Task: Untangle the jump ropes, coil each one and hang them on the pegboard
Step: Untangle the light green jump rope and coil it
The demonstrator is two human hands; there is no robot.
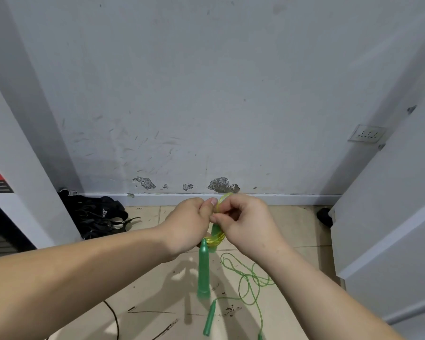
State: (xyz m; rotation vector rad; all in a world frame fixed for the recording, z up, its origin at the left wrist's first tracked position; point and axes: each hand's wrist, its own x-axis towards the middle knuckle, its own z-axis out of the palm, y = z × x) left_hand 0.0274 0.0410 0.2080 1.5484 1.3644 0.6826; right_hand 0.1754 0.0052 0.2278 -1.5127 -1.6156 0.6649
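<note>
My left hand (189, 223) and my right hand (245, 222) meet in front of me and both pinch a small coil of yellow-green jump rope (216, 238). A green handle (203, 271) of that rope hangs down below the coil. On the floor lies a second, green jump rope (249, 282) in loose loops, with one green handle (209, 319) near the bottom of the view. No pegboard is in view.
A scuffed grey wall (206, 94) rises straight ahead above a tiled floor (157, 303). A black bag (98, 215) lies at the left corner beside a white appliance (15, 168). A white door (390, 204) stands to the right. A black cable (113, 317) crosses the floor.
</note>
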